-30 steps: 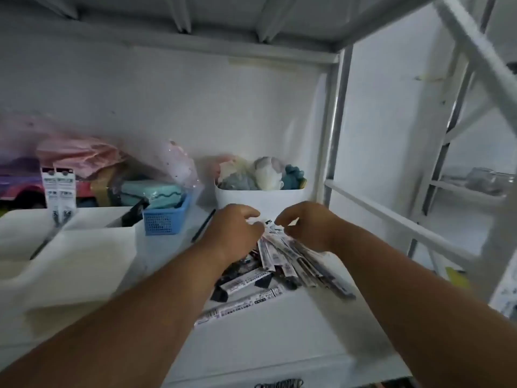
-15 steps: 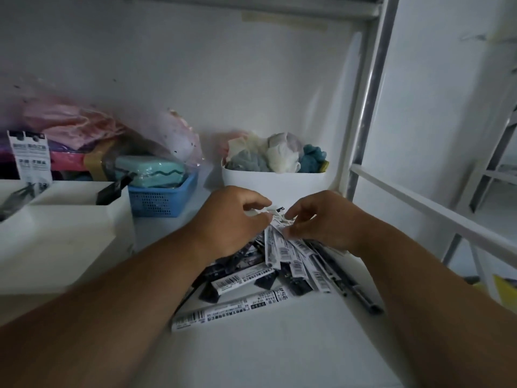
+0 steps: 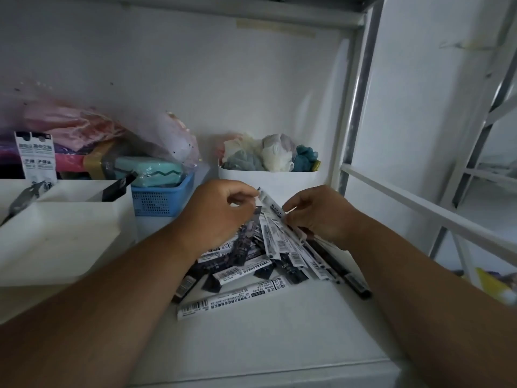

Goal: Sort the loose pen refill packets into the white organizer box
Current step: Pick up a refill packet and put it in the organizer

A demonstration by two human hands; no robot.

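A heap of long black-and-white pen refill packets (image 3: 260, 264) lies on the white shelf (image 3: 265, 340), and one packet (image 3: 240, 295) sits apart at its front. My left hand (image 3: 215, 217) pinches the top end of a tilted refill packet (image 3: 270, 208) above the heap. My right hand (image 3: 316, 214) grips several fanned packets from the right side. The white organizer box (image 3: 67, 233) stands at the left, with a few packets upright in its rear compartments.
A blue basket (image 3: 162, 197) with a teal item sits behind the organizer, under a pink plastic bag (image 3: 92, 130). A white tub (image 3: 268, 180) of crumpled cloths stands at the back. A metal shelf post (image 3: 361, 93) and rail (image 3: 419, 208) run along the right.
The view has come closer to the shelf and tilted down. My left hand has lifted one packet's end higher above the heap; my right hand stays on the fanned packets.
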